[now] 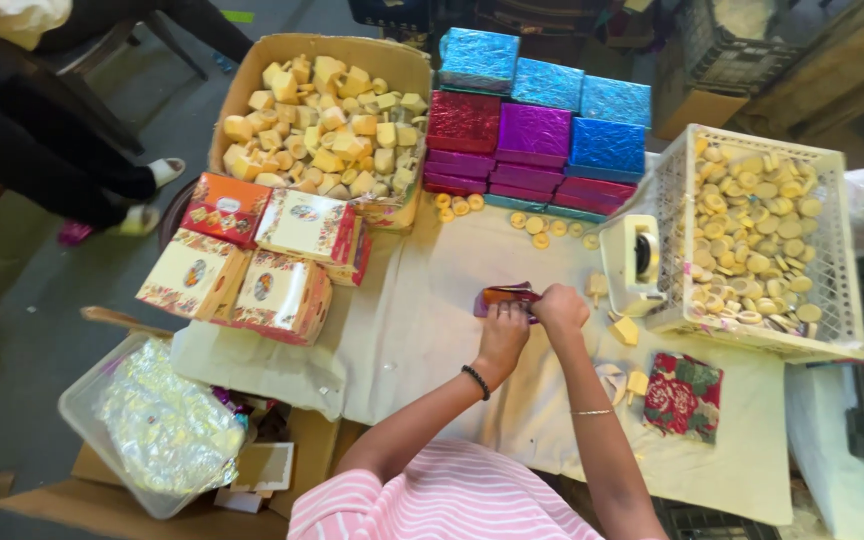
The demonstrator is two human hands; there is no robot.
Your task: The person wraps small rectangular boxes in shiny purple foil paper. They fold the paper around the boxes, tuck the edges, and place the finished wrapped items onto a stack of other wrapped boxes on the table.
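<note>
My left hand [504, 332] and my right hand [559, 305] meet at the middle of the cloth-covered table [422, 330]. Both grip a small item with purple foil and an orange side [505, 296], held just above the cloth. A black band is on my left wrist, a thin bangle on my right. Two loose yellow blocks [625, 330] lie just right of my hands, beside a white tape dispenser [635, 262].
A cardboard box of yellow blocks [324, 110] stands at the back left, with printed gift boxes [252, 260] in front. Stacked foil-wrapped boxes [532, 130] sit behind. A white basket of round pieces [752, 235] is right. A clear tub of foil [157, 425] is lower left. A floral cloth [684, 395] lies near right.
</note>
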